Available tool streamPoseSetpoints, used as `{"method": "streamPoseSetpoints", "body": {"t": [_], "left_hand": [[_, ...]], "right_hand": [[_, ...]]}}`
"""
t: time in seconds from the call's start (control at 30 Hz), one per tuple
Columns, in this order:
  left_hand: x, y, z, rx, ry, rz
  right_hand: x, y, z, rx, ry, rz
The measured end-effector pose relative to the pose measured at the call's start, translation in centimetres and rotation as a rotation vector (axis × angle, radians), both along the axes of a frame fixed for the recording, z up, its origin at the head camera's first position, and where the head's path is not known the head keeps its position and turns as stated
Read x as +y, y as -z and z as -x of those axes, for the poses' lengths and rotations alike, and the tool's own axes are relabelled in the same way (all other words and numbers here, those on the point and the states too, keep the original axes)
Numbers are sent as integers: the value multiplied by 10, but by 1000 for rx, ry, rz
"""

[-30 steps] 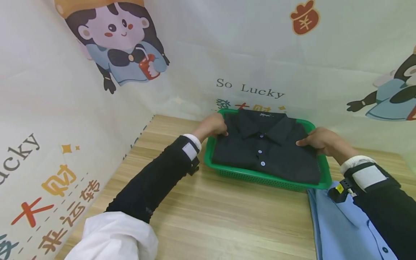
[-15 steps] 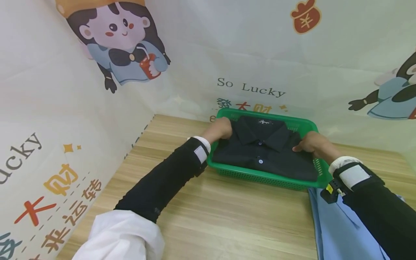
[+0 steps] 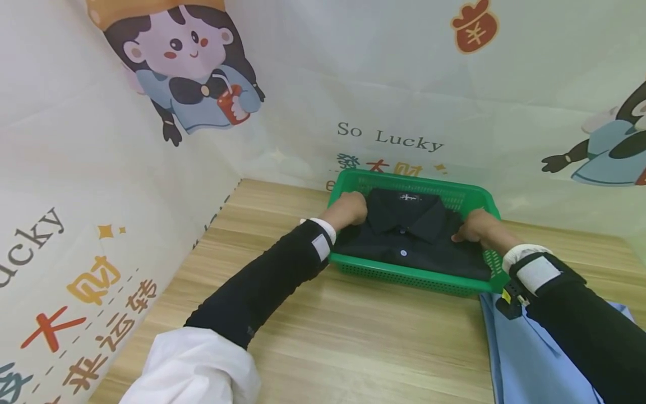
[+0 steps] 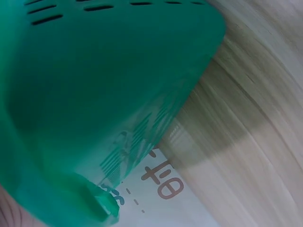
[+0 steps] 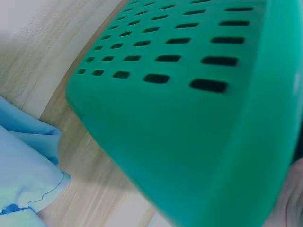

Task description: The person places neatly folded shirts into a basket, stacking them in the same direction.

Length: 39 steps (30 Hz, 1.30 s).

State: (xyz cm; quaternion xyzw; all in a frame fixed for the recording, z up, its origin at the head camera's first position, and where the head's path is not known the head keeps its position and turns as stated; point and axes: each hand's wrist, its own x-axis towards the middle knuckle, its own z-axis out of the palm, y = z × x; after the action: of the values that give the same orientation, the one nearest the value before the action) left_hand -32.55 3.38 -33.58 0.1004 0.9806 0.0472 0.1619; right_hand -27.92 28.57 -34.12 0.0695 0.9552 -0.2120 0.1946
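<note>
A folded black shirt (image 3: pixel 404 235) with a collar and pale buttons lies inside the green plastic basket (image 3: pixel 404 268), its collar toward the back. My left hand (image 3: pixel 349 210) grips the shirt's left side, within the rim; its fingertips are hidden. On the opposite side, my right hand (image 3: pixel 478 225) pinches the shirt with the thumb on top and the other fingers out of sight. Both wrist views are mostly filled by the basket's outer walls, with only a sliver of each hand at a lower corner.
Folded light blue clothing (image 3: pixel 525 348) lies on the wooden table (image 3: pixel 353 336) at front right, partly beneath my right forearm. A printed white cloth (image 3: pixel 303 84) hangs right behind the basket and along the left side.
Both hands have lowered the black shirt into the basket and drawn it slightly toward me. The basket's back wall shows more now. My left hand has also shifted right.
</note>
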Motion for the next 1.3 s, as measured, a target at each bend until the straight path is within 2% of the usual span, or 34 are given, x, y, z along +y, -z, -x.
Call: {"method": "streamPoseSetpoints", "body": {"t": [0.1, 0.33, 0.47, 0.7, 0.8, 0.97, 1.03, 1.1, 1.3], "left_hand": [[2, -1, -1, -15, 6, 12], [3, 1, -6, -14, 6, 35], [3, 2, -8, -49, 20, 44], [3, 7, -9, -78, 3, 11], [3, 9, -14, -57, -1, -11], [5, 10, -28, 94, 13, -27], [6, 8, -32, 144, 36, -21], [7, 5, -35, 147, 69, -29], [3, -3, -35, 45, 237, -69]], "right_hand": [[-1, 1, 0, 12, -7, -32], [-2, 4, -3, 50, -2, 4], [-3, 5, -5, 54, -2, 1], [-4, 5, -6, 46, -26, -35], [-4, 6, -7, 58, -46, -30], [-7, 8, -12, 67, -58, 2], [-8, 7, -16, 79, -67, 17], [-10, 5, -20, 87, -84, 38], [-14, -6, -35, 154, -169, 49]]}}
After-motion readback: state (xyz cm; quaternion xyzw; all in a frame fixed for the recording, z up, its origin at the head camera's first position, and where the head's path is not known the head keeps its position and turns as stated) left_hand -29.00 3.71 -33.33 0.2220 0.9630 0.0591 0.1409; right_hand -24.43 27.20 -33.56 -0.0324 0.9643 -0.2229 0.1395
